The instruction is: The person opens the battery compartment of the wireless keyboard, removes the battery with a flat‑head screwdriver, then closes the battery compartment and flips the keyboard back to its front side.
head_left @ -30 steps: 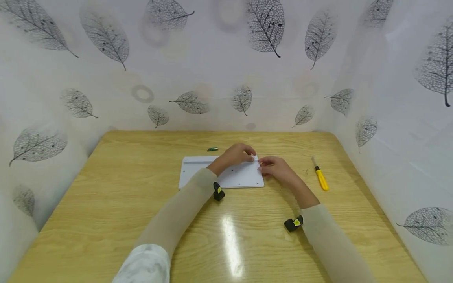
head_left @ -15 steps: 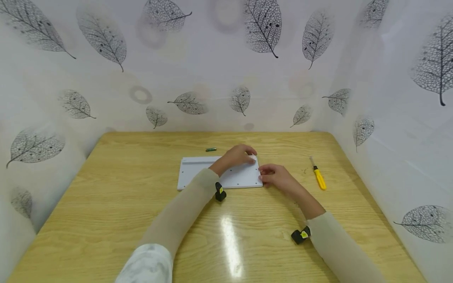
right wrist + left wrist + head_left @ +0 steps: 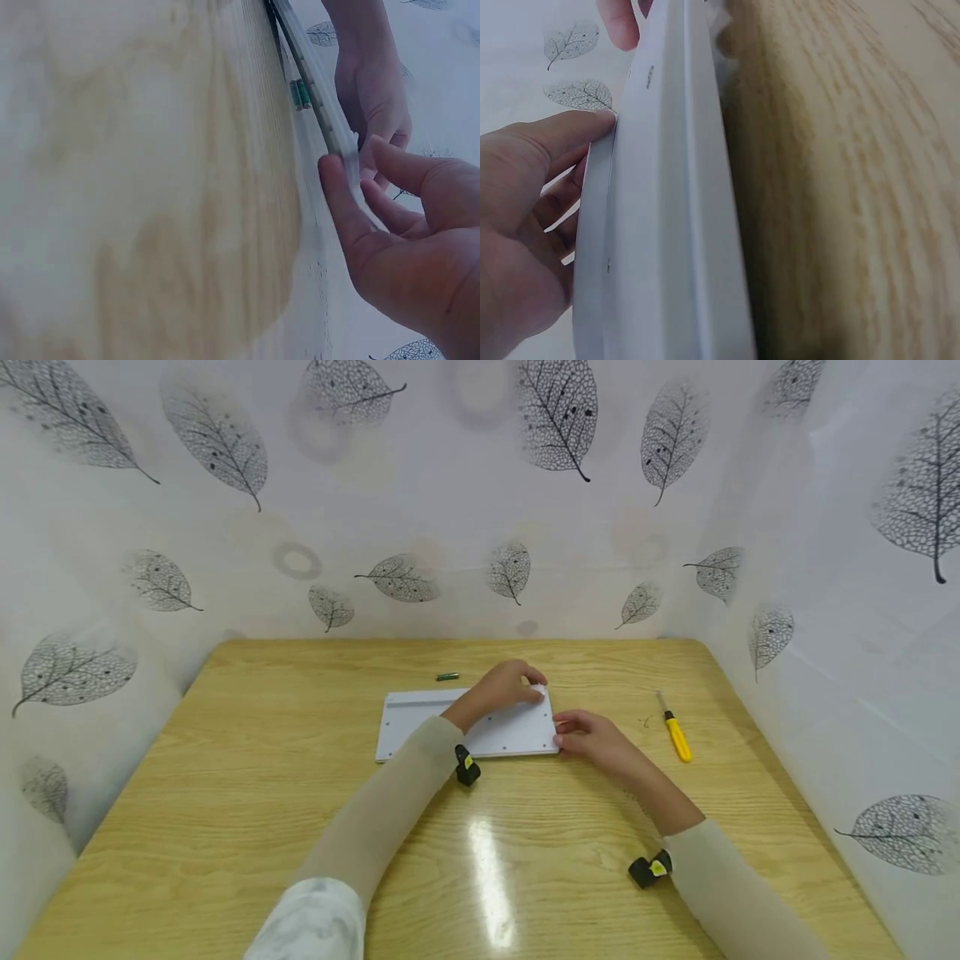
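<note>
A flat white keyboard point(image 3: 517, 731) lies underside up on the wooden table, with small screws along its edges and its right side slightly raised. My left hand point(image 3: 501, 689) reaches across it and holds the far right corner; in the left wrist view the thumb of that left hand point(image 3: 525, 217) lies on the keyboard's edge point(image 3: 645, 195). Beside the near right corner, my right hand point(image 3: 600, 743) pinches the right edge. The right wrist view has the right hand point(image 3: 435, 232) with fingers on both faces of the keyboard point(image 3: 319, 90), whose key side faces the table.
Behind the keyboard lie two green batteries point(image 3: 447, 677). A screwdriver point(image 3: 677, 737) with a yellow handle rests to the right of my right hand. White leaf-patterned cloth point(image 3: 435, 510) hangs around the back and sides of the table point(image 3: 300, 827).
My right hand has slid nearer along the keyboard's right edge, and that edge has risen a little. The left hand stays at the far right corner.
</note>
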Motion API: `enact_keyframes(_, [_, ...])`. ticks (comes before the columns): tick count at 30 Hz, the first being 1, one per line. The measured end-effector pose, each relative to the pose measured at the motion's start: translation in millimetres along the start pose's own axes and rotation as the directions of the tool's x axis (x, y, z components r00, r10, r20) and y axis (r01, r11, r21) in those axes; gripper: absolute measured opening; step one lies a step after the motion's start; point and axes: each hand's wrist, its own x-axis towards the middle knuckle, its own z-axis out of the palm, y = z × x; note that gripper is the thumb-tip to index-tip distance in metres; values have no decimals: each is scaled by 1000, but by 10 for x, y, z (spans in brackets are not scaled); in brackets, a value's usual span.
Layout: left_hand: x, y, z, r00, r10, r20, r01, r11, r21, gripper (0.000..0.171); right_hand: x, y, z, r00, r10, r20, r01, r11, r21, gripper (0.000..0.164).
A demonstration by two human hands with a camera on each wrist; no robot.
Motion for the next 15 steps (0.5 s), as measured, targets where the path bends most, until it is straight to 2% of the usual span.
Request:
enact_keyframes(7, [-20, 51, -95, 999, 21, -28, -22, 999, -31, 33, -65, -13, -37, 999, -36, -12, 38, 993, 115, 55])
enact_keyframes(15, [-110, 165, -236, 997, 56, -51, -61, 994, -94, 36, -127, -77, -30, 996, -86, -33, 92, 960, 264, 53])
